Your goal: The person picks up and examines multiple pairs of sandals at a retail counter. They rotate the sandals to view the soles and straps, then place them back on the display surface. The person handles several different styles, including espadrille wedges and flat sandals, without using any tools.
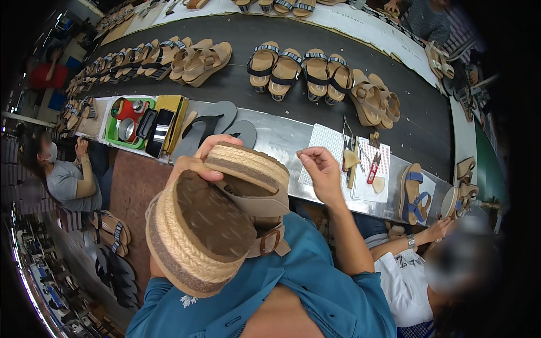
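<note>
My left hand [197, 160] is closed round a pair of taupe wedge sandals [194, 242], held up in front of my chest. Their brown ridged soles face upward, and braided jute bands run round the sides. A strap with a brown buckle [271, 241] hangs on the right of the pair. Apart from the sandals, my right hand [321, 168] is raised over the metal bench edge with its fingers curled and thumb and forefinger together. Whether something small is pinched there I cannot make out. Red-handled thread snips [373, 168] and pliers [347, 138] lie to its right.
Several finished sandals [273, 70] stand on the dark conveyor belt [236, 34] ahead. A green tray [115, 134] and grey flip-flops [225, 115] sit on the bench at left. A blue sandal [414, 194] is at right. Co-workers sit at left [73, 180] and close right [403, 281].
</note>
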### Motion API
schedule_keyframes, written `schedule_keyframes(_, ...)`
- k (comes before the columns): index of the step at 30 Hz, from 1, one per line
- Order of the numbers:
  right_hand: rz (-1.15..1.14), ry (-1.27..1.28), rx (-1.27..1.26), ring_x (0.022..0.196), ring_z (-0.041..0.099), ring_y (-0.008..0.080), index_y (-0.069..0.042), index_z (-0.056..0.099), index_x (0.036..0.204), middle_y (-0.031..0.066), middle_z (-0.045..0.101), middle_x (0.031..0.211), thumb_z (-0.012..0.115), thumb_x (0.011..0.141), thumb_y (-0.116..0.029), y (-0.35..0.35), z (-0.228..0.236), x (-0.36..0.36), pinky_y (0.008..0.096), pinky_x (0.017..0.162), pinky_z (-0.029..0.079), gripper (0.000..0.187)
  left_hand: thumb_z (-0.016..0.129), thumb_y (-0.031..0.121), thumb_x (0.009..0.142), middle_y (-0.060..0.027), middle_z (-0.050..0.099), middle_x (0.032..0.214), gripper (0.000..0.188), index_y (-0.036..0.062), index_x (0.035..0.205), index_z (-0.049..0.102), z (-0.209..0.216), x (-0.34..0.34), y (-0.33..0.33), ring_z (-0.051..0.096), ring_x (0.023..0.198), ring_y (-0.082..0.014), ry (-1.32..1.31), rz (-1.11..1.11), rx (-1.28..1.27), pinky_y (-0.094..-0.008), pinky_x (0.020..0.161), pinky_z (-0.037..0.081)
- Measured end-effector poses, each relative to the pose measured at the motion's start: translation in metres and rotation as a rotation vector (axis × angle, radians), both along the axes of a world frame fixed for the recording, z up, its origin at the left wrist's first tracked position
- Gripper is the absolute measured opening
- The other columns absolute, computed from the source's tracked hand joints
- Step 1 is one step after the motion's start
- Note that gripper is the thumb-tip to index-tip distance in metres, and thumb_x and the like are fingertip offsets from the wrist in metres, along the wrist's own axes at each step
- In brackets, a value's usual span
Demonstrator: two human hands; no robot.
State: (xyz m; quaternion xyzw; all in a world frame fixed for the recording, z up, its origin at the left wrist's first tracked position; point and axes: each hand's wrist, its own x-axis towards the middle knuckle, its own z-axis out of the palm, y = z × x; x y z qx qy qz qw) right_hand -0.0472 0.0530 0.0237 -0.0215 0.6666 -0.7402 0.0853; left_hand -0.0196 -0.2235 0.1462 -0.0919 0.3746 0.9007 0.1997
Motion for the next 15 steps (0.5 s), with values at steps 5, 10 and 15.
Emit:
schedule_keyframes(5, 0.495, 0.569, 0.141, 0.098, 0.062, 0.0234, -0.002, 0.062, 0.101, 0.0118, 0.058, 0.111, 0.065, 0.090, -0.001, -0.004, 0.140, -0.010, 0.0332, 0.087, 0.050, 0.012, 0.060, -0.018, 0.075, -0.0187, 0.047, 0.135, 0.023, 0.0023, 0.079, 0.070, -0.009, 0.007, -0.002, 0.049, 0.130, -0.0319, -0.025, 0.028, 0.021, -0.0462, 0.114, 0.042)
schedule_keyframes(10, 0.540, 0.678, 0.331, 0.090, 0.061, 0.0271, -0.003, 0.061, 0.095, 0.0118, 0.055, 0.109, 0.069, 0.085, 0.000, -0.014, 0.161, -0.008, 0.0343, 0.075, 0.053, 0.013, 0.064, -0.014, 0.079, -0.0216, 0.047, 0.135, 0.019, 0.0041, 0.080, 0.072, -0.008, 0.004, -0.003, 0.050, 0.129, -0.0344, 0.005, -0.033, 0.027, -0.0481, 0.113, 0.043)
schedule_keyframes(15, 0.581, 0.396, 0.078, 0.098, 0.057, 0.0178, -0.003, 0.055, 0.115, 0.0067, 0.053, 0.108, 0.070, 0.087, -0.002, -0.019, 0.150, -0.012, 0.0308, 0.086, 0.049, 0.031, 0.065, -0.010, 0.079, -0.0223, 0.047, 0.135, 0.016, 0.0031, 0.084, 0.073, -0.010, 0.010, -0.001, 0.051, 0.127, -0.0338, 0.111, -0.031, 0.110, -0.0474, 0.113, 0.041)
